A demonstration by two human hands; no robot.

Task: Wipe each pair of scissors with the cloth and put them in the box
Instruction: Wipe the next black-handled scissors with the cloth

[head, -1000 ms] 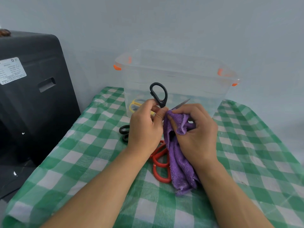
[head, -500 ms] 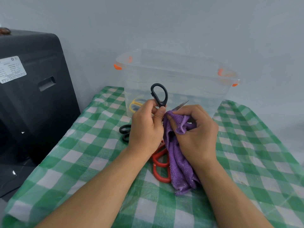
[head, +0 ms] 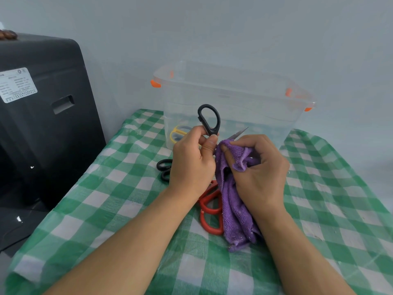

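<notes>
At frame centre, the left hand (head: 191, 165) grips the black-handled scissors (head: 209, 120) by the handle, one loop standing upright above the fingers. The right hand (head: 258, 173) pinches the purple cloth (head: 235, 209) around the blade; the blade tip protrudes above. The clear box (head: 234, 99) stands behind, holding yellow scissors (head: 177, 133). Red scissors (head: 209, 209) and another black pair (head: 163, 169) lie on the checked tablecloth (head: 106, 199).

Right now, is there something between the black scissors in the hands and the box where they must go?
Nothing visible blocks the way. The black scissors, held by the left hand and wrapped in the purple cloth by the right hand, are just in front of the clear box, whose top is open. Yellow scissors already lie inside, at its left.
</notes>
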